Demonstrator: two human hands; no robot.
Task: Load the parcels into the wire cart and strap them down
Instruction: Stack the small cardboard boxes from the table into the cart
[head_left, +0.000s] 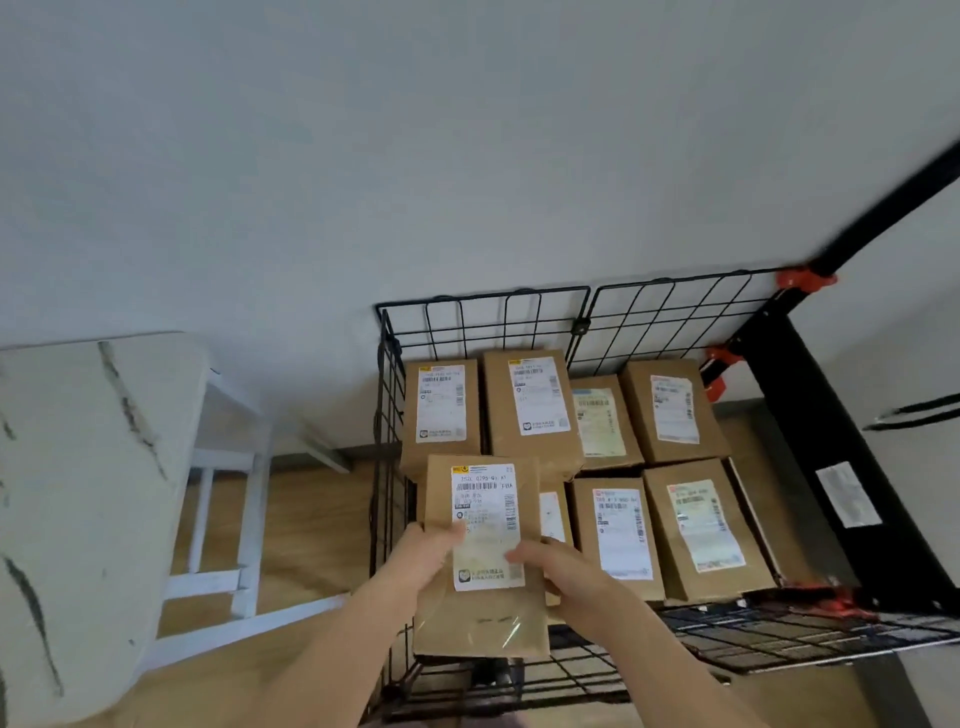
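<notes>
Black wire cart (649, 322) against the wall, marble-top table (78, 493) just left of it. Loaded parcels (530, 405) lie flat in the cart, labels up, in two rows. Held parcel (483, 519) is over the cart's near-left corner, label up; can't tell if it rests on the box below. Left hand (426, 556) grips its left edge and right hand (566, 571) its right edge, thumbs on the label, fingers probably curled underneath.

parcels (483, 631): matt brown cardboard, glossy tape | cart (670, 312): black metal wire | table (78, 467): smooth marble-look
</notes>
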